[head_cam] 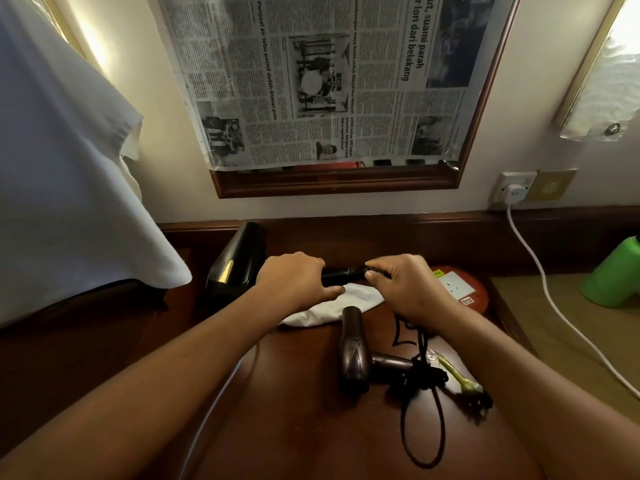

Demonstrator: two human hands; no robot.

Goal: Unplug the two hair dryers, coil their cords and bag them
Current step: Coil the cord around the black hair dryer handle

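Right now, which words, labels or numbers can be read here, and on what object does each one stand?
newspaper over the mirror, text turned sideways:
"suami parah"
"dari belakang"
"Penjual air tebu positif dadah ditahan polis"
Its small body print: too small to read.
red round object: its yellow sticker and small red label are too blurred to read.
Hair dryers: no readable text.

A: Dim, warm room. Light comes from two glowing strips, upper left and the frosted wall lamp (602, 81) at upper right.

B: The dark polished wooden worktop (294, 410) carries a soft sheen and faint shadows under the forearms; a small glint sits on the glossy black hair dryer (235, 265).

A: Wide-angle bending curves the edges. Newsprint stays sharp; the near corners go soft.
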